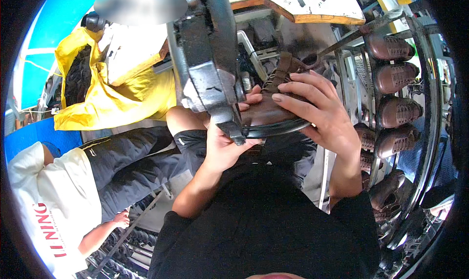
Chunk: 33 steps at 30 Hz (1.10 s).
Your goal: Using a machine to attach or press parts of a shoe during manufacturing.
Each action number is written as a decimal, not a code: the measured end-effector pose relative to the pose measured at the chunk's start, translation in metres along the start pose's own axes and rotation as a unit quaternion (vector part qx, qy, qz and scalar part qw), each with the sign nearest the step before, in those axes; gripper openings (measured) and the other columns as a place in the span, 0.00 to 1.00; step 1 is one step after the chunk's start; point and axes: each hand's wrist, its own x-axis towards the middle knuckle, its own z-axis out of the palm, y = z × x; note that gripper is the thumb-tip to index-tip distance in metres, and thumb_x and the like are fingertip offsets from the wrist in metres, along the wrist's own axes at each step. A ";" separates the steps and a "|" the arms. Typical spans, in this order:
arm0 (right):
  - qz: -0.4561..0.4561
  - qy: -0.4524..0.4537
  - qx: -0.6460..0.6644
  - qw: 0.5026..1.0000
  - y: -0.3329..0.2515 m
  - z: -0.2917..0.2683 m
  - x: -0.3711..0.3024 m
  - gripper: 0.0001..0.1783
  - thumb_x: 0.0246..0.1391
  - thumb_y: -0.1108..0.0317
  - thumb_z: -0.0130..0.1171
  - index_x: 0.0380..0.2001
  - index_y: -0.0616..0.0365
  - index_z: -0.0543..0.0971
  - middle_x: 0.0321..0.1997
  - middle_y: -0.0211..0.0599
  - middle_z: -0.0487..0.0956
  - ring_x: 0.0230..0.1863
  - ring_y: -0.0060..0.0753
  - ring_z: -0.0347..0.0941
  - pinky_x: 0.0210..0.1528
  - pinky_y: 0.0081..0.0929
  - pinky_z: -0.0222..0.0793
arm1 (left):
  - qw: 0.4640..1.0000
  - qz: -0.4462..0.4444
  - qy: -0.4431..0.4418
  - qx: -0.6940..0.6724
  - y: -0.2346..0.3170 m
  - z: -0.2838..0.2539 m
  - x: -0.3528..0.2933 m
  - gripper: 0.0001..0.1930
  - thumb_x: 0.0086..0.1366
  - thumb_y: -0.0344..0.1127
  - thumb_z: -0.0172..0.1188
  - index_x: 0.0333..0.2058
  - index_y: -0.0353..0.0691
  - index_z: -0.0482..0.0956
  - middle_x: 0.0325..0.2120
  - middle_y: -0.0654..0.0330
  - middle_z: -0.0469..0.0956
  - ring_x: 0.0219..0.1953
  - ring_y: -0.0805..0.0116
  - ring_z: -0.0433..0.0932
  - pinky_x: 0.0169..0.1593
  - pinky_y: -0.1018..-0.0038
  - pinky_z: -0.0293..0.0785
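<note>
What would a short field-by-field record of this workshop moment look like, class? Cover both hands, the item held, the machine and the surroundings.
left hand: grips the shoe from below, beside the machine head
right hand: fingers spread over the shoe's upper
held item: brown lace-up shoe, dark sole
machine: grey metal press head, right by the shoe
right side: rack of brown shoes
left side: person in yellow garment, seated

Shoe (273, 110) heel behind machine head (207, 59)
</note>
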 end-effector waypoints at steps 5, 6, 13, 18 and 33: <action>0.001 -0.003 -0.029 1.000 -0.008 -0.007 0.003 0.43 0.33 0.73 0.71 0.60 0.38 0.79 0.58 0.27 0.77 0.62 0.43 0.70 0.66 0.48 0.66 | 1.000 0.009 0.004 -0.016 -0.003 -0.002 -0.003 0.34 0.57 0.30 0.75 0.60 0.40 0.69 0.64 0.39 0.69 0.71 0.37 0.60 0.72 0.42 0.52; -0.003 -0.013 -0.039 0.999 -0.009 -0.010 0.004 0.41 0.34 0.73 0.70 0.59 0.42 0.80 0.58 0.30 0.77 0.63 0.46 0.69 0.65 0.49 0.66 | 1.000 0.007 0.002 -0.016 -0.002 -0.001 -0.003 0.34 0.57 0.30 0.75 0.60 0.40 0.69 0.64 0.39 0.69 0.71 0.37 0.60 0.72 0.42 0.52; -0.009 -0.040 -0.113 0.993 -0.028 -0.020 0.020 0.40 0.32 0.74 0.68 0.57 0.42 0.81 0.52 0.30 0.78 0.58 0.45 0.71 0.60 0.44 0.69 | 0.997 -0.041 0.049 -0.035 0.002 0.000 -0.009 0.39 0.58 0.28 0.74 0.65 0.43 0.62 0.65 0.41 0.68 0.69 0.44 0.65 0.69 0.49 0.62; -0.021 -0.052 -0.135 0.989 -0.042 -0.019 0.031 0.35 0.30 0.74 0.69 0.51 0.43 0.82 0.49 0.30 0.77 0.55 0.43 0.72 0.56 0.41 0.70 | 0.979 -0.087 0.129 -0.133 -0.005 -0.011 -0.036 0.39 0.57 0.25 0.74 0.63 0.45 0.60 0.56 0.53 0.74 0.57 0.59 0.77 0.59 0.61 0.76; -0.002 -0.098 -0.064 0.993 -0.041 0.032 0.039 0.33 0.39 0.59 0.75 0.53 0.49 0.79 0.56 0.39 0.78 0.66 0.54 0.65 0.65 0.50 0.61 | 0.989 -0.055 0.094 -0.101 0.020 -0.055 -0.042 0.29 0.63 0.31 0.70 0.60 0.43 0.67 0.61 0.48 0.71 0.67 0.53 0.68 0.69 0.55 0.63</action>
